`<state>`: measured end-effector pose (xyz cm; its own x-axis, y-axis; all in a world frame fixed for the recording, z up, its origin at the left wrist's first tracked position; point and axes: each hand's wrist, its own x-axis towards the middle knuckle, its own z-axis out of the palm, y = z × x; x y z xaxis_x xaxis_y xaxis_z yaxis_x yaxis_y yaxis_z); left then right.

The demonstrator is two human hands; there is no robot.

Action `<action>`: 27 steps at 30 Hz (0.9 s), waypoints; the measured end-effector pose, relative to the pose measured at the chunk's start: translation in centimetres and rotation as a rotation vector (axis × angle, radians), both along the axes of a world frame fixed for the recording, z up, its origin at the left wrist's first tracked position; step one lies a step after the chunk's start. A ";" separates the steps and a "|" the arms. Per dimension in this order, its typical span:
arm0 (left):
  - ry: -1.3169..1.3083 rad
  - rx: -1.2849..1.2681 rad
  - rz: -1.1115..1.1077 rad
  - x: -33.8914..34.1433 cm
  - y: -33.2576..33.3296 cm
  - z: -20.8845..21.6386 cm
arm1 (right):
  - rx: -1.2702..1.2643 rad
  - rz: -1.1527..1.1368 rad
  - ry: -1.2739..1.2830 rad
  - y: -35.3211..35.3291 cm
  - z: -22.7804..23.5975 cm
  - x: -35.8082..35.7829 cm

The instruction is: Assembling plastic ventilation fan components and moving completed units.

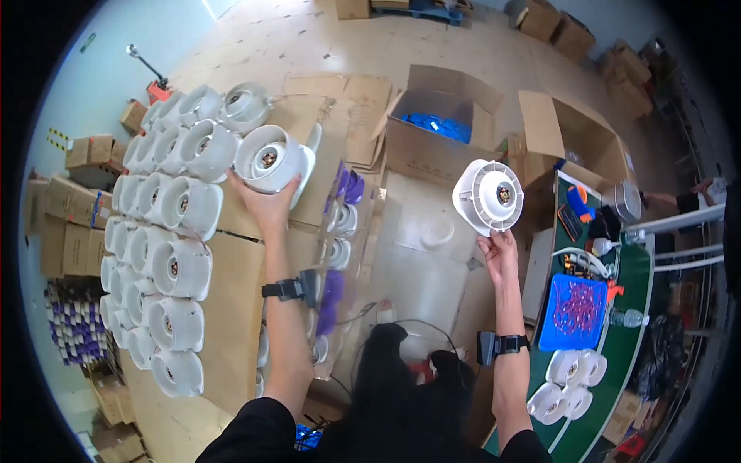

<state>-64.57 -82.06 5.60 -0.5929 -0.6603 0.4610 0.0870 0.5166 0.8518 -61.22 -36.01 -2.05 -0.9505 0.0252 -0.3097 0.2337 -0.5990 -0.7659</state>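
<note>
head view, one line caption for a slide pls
Left hand and right hand each hold a round white plastic fan housing.

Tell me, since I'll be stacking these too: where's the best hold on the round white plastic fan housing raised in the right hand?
Probably the outer rim, from below: the round white plastic fan housing faces the camera, and the right hand grips its lower edge, clear of the central hub.

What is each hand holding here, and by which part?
Left hand grips a white fan by its lower rim, beside the stacked fans. Right hand holds up another white fan by its bottom edge.
</note>
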 end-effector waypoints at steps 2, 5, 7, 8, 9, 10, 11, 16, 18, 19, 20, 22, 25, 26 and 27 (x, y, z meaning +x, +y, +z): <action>-0.019 -0.087 0.010 0.0 -0.4 -0.2 | -0.027 -0.029 -0.015 0.9 -1.1 1.3; -0.063 -0.178 0.074 -0.5 -1.8 -0.5 | -0.020 -0.085 -0.052 3.3 -1.5 5.2; 0.012 -0.242 0.010 -0.7 -4.9 -1.5 | 0.023 -0.093 -0.080 4.4 -0.8 8.2; 0.041 -0.251 -0.012 -0.6 -5.7 -1.4 | 0.012 -0.126 -0.080 5.0 -0.7 9.9; 0.070 -0.245 -0.046 -0.7 -5.4 -1.7 | 0.030 -0.145 -0.090 6.3 -0.2 11.8; 0.086 -0.199 -0.088 -0.9 -4.1 -2.1 | 0.055 -0.174 -0.097 8.0 0.9 13.8; 0.100 -0.146 -0.139 -1.0 -2.2 -2.4 | 0.108 -0.216 -0.090 9.7 2.5 16.1; 0.004 -0.066 -0.574 2.5 10.8 3.9 | 0.197 -0.437 -0.155 13.4 9.9 26.6; 0.122 -0.233 -0.720 2.8 14.3 3.6 | 0.232 -0.537 -0.136 13.2 12.9 30.6; 0.101 0.010 -0.918 4.1 17.9 4.5 | 0.235 -0.614 -0.126 12.7 14.4 32.9; 0.045 0.081 -1.053 5.1 19.8 3.9 | 0.239 -0.686 -0.113 12.3 16.2 35.3; -0.132 0.318 -1.390 9.0 25.9 0.2 | 0.289 -0.859 -0.110 13.0 16.6 43.5; 0.023 0.170 -1.718 14.7 34.7 3.4 | 0.322 -1.197 -0.180 11.5 17.7 52.8; -0.036 0.304 -1.882 17.3 37.4 3.9 | 0.324 -1.288 -0.204 11.0 16.8 56.1; -0.059 0.360 -2.008 19.2 39.2 2.6 | 0.323 -1.344 -0.211 10.6 16.0 59.1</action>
<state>-45.41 -42.85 8.23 -0.4607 0.7692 0.4429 0.1774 -0.4091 0.8951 -2.11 -25.42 13.93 -0.0795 0.9655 -0.2480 -0.2451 -0.2601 -0.9340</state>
